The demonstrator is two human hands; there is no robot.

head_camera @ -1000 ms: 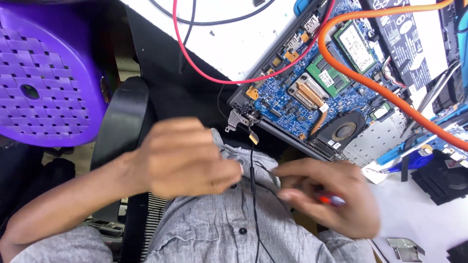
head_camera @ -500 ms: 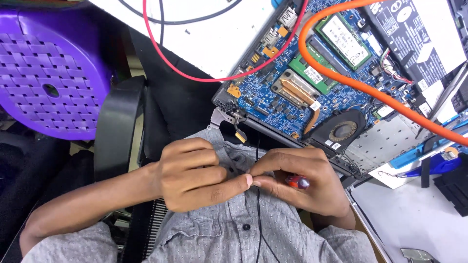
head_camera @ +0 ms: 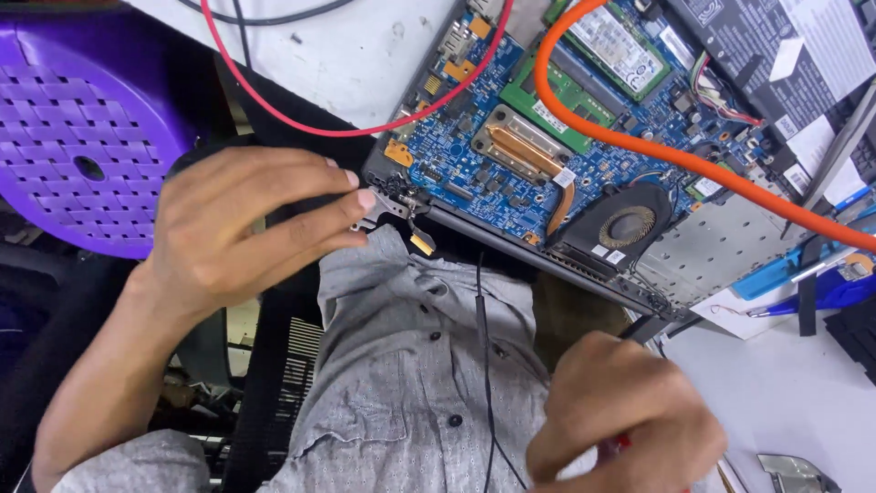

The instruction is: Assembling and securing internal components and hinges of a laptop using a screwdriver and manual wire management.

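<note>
At laptop hinge [head_camera: 401, 205], L hand [head_camera: 246, 233] fingers touching; R hand [head_camera: 620, 420] fisted

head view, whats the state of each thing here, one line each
laptop: bottom cover off, circuit board and fan bare
left hand: open, fingertips at the laptop's corner hinge
right hand: closed on a red-handled tool, mostly hidden
orange cable: draped across the board
purple stool: nothing on it
</note>
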